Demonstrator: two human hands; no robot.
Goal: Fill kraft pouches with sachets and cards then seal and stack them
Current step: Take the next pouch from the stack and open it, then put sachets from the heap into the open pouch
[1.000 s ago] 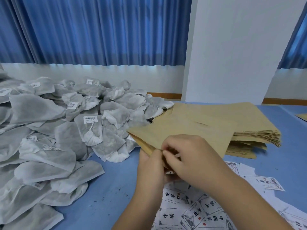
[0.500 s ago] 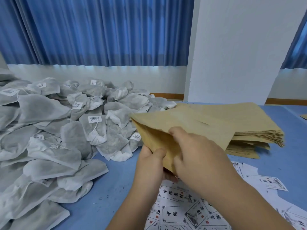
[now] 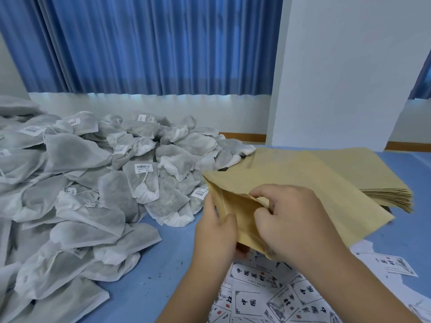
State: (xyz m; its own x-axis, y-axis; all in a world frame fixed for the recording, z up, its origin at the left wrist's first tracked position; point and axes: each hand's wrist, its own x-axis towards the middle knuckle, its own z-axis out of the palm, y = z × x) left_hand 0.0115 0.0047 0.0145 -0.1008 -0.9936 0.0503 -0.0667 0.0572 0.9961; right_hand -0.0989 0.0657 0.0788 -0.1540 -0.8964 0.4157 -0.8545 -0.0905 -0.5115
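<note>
I hold one kraft pouch (image 3: 303, 190) above the blue table, its mouth turned toward the left. My left hand (image 3: 215, 231) grips the near lip of the mouth, thumb on top. My right hand (image 3: 289, 220) pinches the other lip, its fingertips curled into the opening, which gapes slightly. A big heap of grey-white sachets (image 3: 98, 183) with barcode tags covers the table's left half. Printed cards (image 3: 268, 297) with black characters lie spread beneath my forearms. The stack of flat kraft pouches (image 3: 373, 178) sits behind the held pouch at right.
The blue table (image 3: 163, 264) shows bare between the sachets and the cards. A white pillar (image 3: 338, 78) rises behind the pouch stack. Blue curtains (image 3: 151, 43) hang along the far wall.
The pouch has come up off the stack and tilted, its mouth now pulled apart. My right fingers moved from the pouch's edge into its opening.
</note>
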